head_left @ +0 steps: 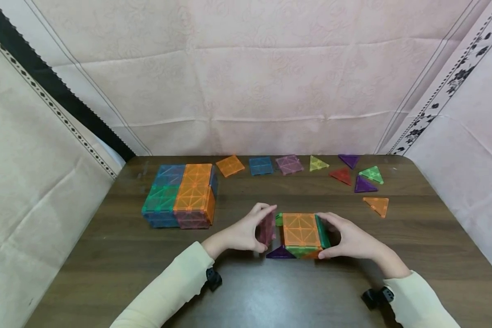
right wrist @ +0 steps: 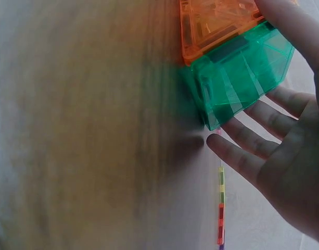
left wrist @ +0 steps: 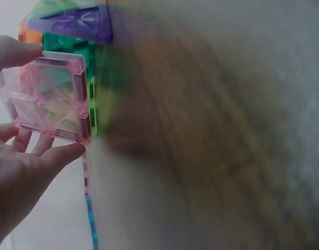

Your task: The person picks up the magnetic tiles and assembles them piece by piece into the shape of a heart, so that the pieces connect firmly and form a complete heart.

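My left hand point(head_left: 238, 233) pinches a translucent pink square magnetic tile point(left wrist: 47, 99) by opposite edges, thumb on one side and fingers on the other. The tile stands upright just left of a small magnetic-tile box point(head_left: 301, 229), with a gap between them. An orange square tops this box, and a green tile point(right wrist: 242, 73) forms its right wall. My right hand point(head_left: 352, 237) holds the box's right side, thumb at the front near an orange triangle point(right wrist: 219, 26), fingers along the green wall. A purple triangle tile point(head_left: 280, 253) juts out at the box's front left.
A larger tile block point(head_left: 194, 189) in blue, green, orange and pink stands at the left. Along the table's point(head_left: 147, 273) back lie orange point(head_left: 230, 166), blue point(head_left: 261, 166) and pink point(head_left: 289, 164) squares. Several loose triangles, including a red one point(head_left: 341, 176) and an orange one point(head_left: 377, 206), lie back right.
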{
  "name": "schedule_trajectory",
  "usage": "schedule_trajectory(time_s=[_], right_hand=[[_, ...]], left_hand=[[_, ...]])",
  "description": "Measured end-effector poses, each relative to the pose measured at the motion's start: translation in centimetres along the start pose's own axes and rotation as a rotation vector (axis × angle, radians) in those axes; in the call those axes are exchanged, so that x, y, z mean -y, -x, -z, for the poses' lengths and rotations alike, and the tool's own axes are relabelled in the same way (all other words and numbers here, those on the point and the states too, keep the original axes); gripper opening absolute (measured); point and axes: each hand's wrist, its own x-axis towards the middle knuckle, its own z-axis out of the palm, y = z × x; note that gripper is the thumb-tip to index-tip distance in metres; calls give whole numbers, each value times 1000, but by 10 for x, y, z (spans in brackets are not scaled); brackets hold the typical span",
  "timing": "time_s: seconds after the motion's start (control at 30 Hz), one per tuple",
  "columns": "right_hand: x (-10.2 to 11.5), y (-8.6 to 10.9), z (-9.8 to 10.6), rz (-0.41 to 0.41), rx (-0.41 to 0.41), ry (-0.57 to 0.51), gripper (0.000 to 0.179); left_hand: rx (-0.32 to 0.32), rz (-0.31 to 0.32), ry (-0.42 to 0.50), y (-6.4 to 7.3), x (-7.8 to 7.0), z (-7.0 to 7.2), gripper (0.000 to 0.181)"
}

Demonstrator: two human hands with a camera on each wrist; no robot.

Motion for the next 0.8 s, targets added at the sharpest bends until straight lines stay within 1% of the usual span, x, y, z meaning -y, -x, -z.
schedule_trajectory(time_s=[0.1, 0.2, 0.3, 0.4, 0.5, 0.63, 0.7, 0.8], right_hand=[[0, 0, -1, 4, 0, -2, 97], [0, 0, -2, 1, 1, -2, 98], [0, 0, -3, -3, 1, 0, 99], [0, 1, -3, -7, -1, -4, 98], [0, 2, -3, -13, 2, -4, 99], [1, 4, -2, -17, 8, -9, 99], [1, 5, -1, -18, 9, -15, 99], [1, 6, -2, -6, 3, -25, 97]], left_hand=[[26, 3, -60, -1, 0, -5, 105], [31, -4, -112, -2, 0, -9, 102], [19, -9, -129, -2, -1, -10, 101], [9, 0, -146, -2, -2, -11, 102], [-12, 32, -152, -2, -3, -12, 103], [-37, 77, -118, -2, -2, -13, 99], [-43, 86, -99, -2, -3, -13, 96], [-49, 83, -88, -2, -3, -14, 96]])
